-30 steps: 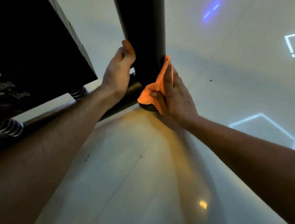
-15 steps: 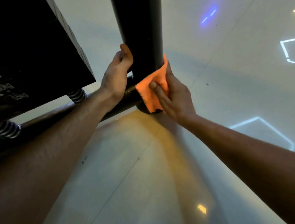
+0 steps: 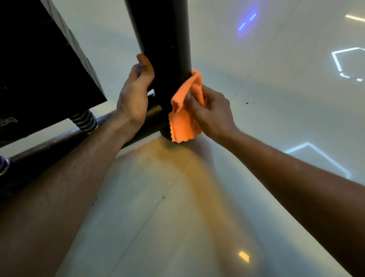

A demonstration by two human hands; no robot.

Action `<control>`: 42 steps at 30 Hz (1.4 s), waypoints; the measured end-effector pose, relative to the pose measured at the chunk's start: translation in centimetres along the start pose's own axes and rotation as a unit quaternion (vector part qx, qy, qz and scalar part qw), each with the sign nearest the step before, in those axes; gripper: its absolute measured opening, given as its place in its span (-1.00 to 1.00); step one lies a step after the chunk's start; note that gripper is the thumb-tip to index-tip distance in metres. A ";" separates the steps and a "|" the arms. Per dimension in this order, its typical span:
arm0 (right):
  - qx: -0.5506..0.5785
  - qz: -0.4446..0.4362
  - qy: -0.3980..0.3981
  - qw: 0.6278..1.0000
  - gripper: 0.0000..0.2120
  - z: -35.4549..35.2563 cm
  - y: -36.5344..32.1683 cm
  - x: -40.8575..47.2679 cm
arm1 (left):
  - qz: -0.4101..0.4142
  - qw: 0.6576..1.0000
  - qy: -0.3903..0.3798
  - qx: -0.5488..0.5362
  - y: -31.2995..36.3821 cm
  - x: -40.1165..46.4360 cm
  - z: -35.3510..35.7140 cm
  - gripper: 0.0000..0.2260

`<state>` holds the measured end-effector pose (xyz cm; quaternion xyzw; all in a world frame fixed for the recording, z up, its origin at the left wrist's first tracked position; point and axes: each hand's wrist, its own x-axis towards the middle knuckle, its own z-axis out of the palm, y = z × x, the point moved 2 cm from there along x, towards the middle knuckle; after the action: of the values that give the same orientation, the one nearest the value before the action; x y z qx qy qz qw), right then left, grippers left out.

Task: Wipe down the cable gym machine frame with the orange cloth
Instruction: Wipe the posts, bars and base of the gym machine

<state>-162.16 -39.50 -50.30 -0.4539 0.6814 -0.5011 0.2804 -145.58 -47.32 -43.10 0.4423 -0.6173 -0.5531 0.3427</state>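
Note:
A thick black upright post (image 3: 162, 35) of the cable machine frame rises from the floor at the top centre. My left hand (image 3: 135, 95) grips its left side low down, thumb up along the tube. My right hand (image 3: 210, 111) holds the orange cloth (image 3: 183, 114) bunched between thumb and fingers against the post's lower right side, near its foot. The cloth's lower edge hangs down to the floor joint. A black base bar (image 3: 64, 140) runs left from the post.
The black weight stack (image 3: 14, 68) with kilogram labels hangs at the upper left above two coil springs (image 3: 84, 121). Glossy pale floor tiles (image 3: 167, 234) with light reflections spread below and to the right.
My right hand has shifted from pressing the cloth flat on the post to pinching it bunched up, slightly further right. The left hand keeps its grip on the post.

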 end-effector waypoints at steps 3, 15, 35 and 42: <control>-0.019 -0.001 -0.005 1.000 -0.55 -0.9 0.0 0.0 | -0.003 1.000 -0.006 0.000 0.0 0.0 0.0 -0.59; -0.205 -0.251 0.127 0.937 -0.32 0.4 -3.8 -4.4 | -0.018 0.999 -0.016 0.046 2.4 -1.5 -0.9 -0.58; -0.258 -0.268 0.077 0.925 -0.30 6.0 0.9 -3.6 | 0.006 1.000 -0.022 0.005 0.2 -1.2 -1.2 -0.61; -0.154 -0.215 0.046 0.963 -0.31 5.9 1.1 -4.8 | -0.001 0.999 -0.027 -0.026 -0.7 -1.3 -1.4 -0.57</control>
<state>-155.53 -37.57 -53.66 -0.6036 0.6490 -0.4591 0.0608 -143.72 -46.60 -43.53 0.4191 -0.6112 -0.5807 0.3369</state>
